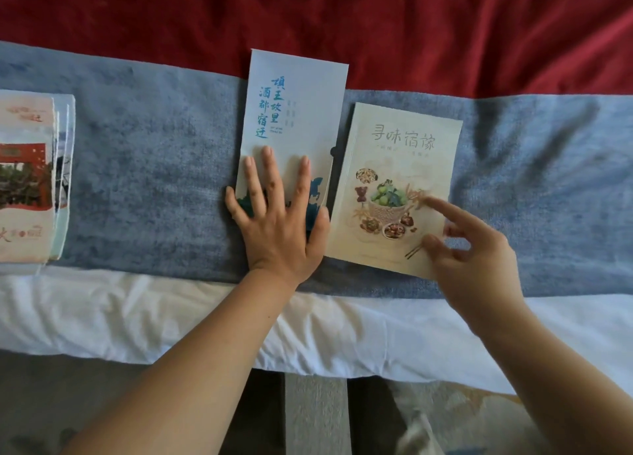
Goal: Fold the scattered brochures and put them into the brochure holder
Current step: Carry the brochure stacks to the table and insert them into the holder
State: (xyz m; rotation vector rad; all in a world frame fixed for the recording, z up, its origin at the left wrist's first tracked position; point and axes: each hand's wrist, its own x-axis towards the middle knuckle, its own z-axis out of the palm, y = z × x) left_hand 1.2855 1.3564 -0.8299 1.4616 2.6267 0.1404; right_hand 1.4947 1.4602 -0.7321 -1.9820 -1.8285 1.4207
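Currently my left hand point(277, 221) lies flat, fingers spread wide, palm down on the lower half of a tall pale-blue brochure point(294, 112) with blue calligraphy. That brochure sits folded, long axis running away from me, on the blue-grey blanket band point(154, 166); its top edge reaches onto the red band point(411, 33) beyond.

Just beside it on the right, tilted slightly clockwise, lies a cream brochure point(397, 166) with a food-basket picture. My right hand point(472, 256) is over its lower right corner: index finger extended onto the cover, thumb against the page near the bottom edge, other fingers loosely curled. Hand is blurred; I cannot tell whether it grips the corner or only touches it.

Far left, at frame edge, a stack of brochures point(27, 177) lies on the same blanket band, several layered edges visible. White sheet point(137, 314) along the near side.
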